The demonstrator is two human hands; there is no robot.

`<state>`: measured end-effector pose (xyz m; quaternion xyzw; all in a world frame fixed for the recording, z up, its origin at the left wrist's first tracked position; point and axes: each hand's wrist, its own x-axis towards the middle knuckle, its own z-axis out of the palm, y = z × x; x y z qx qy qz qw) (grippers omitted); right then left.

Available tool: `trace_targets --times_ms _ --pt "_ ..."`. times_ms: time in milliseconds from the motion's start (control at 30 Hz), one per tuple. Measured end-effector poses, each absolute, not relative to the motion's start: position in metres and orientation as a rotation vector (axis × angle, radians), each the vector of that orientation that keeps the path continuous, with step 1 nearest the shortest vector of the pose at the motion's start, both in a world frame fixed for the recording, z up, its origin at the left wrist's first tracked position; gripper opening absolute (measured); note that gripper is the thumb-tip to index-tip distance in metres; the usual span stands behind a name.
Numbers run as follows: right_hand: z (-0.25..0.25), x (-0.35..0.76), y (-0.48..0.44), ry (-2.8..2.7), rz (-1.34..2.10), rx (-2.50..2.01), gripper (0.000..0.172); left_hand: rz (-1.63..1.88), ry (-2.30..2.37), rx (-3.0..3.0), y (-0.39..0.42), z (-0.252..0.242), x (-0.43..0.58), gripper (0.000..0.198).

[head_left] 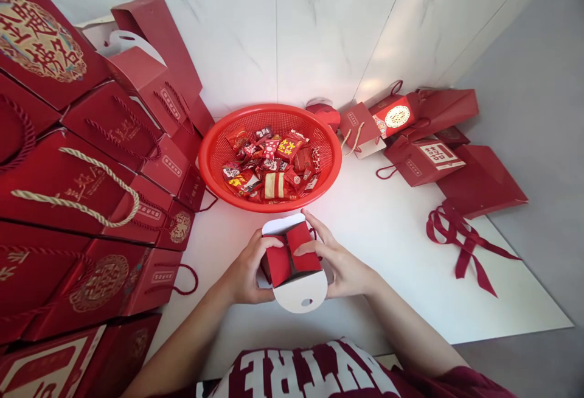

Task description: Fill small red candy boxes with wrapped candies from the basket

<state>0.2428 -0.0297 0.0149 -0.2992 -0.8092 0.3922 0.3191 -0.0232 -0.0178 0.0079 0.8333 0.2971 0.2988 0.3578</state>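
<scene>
Between my hands is a small red gift box with white inner flaps. Two red side flaps fold inward over its top, leaving a narrow gap, and a rounded white flap with a small hole hangs toward me. My left hand grips the box's left side, thumb on the left red flap. From the right, my right hand holds the other side, with fingers reaching over the right red flap. Just beyond the box stands a red plastic basket holding several wrapped sweets. The inside of the box is mostly hidden.
Stacked red gift bags and boxes with rope handles fill the left side. More red boxes lie at the right by the tiled wall. A dark red ribbon rests near the right edge of the white table.
</scene>
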Motion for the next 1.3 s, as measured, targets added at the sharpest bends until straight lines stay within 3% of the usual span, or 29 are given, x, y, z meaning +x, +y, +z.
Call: trace_targets --times_ms 100,233,600,900,967,1167,1300 --pt "0.013 0.243 -0.029 -2.076 1.086 -0.767 0.054 0.736 0.808 2.158 -0.019 0.008 -0.024 0.067" --pt "0.012 0.244 -0.028 -2.052 1.067 -0.776 0.054 0.712 0.881 2.166 -0.02 0.011 -0.024 0.056" --pt "0.012 0.243 -0.028 -2.136 0.856 -0.848 0.049 0.679 0.924 2.139 -0.019 0.011 -0.024 0.054" --pt "0.016 0.239 -0.031 -1.993 0.951 -0.882 0.016 0.688 0.953 2.143 -0.021 0.016 -0.019 0.052" --pt "0.019 0.237 -0.032 -1.93 1.0 -0.901 0.018 0.7 0.953 2.146 -0.021 0.016 -0.02 0.052" --pt "0.023 0.233 -0.035 -1.822 1.066 -0.869 0.047 0.703 0.916 2.181 -0.021 0.016 -0.02 0.053" --pt "0.022 0.238 -0.033 -1.999 1.016 -0.909 0.039 0.685 0.886 2.211 -0.019 0.015 -0.02 0.066"
